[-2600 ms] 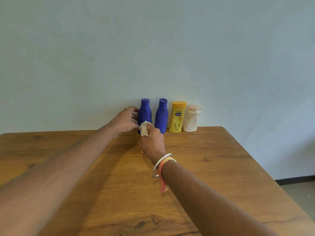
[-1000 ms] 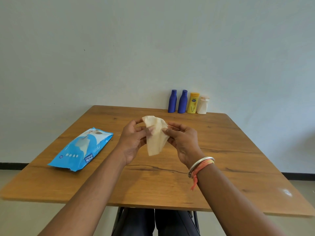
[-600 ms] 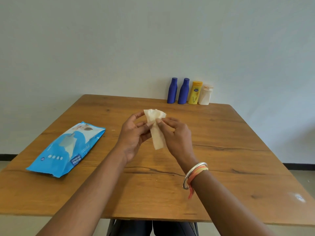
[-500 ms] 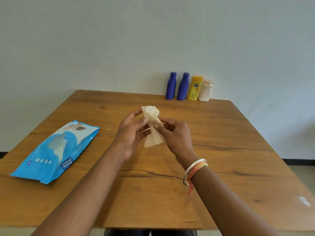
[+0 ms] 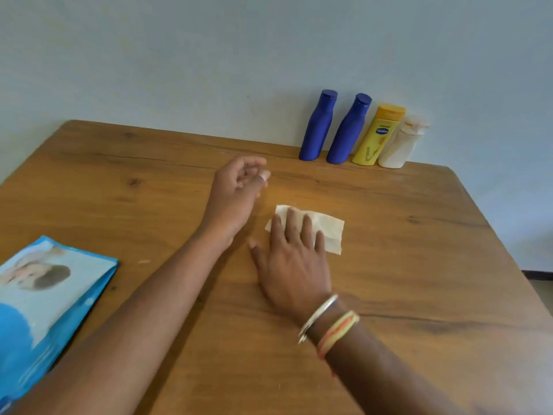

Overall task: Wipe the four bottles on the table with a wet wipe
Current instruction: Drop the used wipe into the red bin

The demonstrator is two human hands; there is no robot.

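Cream wet wipe (image 5: pixel 329 232), held up between both hands a moment ago, is now being pressed flat on the tabletop (image 5: pixel 419 265) by the straight fingers (image 5: pixel 291 223) of the right hand (image 5: pixel 294 265), the left hand (image 5: pixel 235 193) being kept loosely curled and empty, so wiping of the bottles (image 5: pixel 344 133) by the wall is seemingly being ended.

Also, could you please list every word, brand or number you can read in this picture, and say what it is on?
Nothing reads clearly enough to quote.
On the yellow bottle: white lettering in a blue oval badge, too blurred to read.
On the wipes pack: only a blurred picture shows, no legible print.
On the left blue bottle, right blue bottle and white bottle: no lettering visible.
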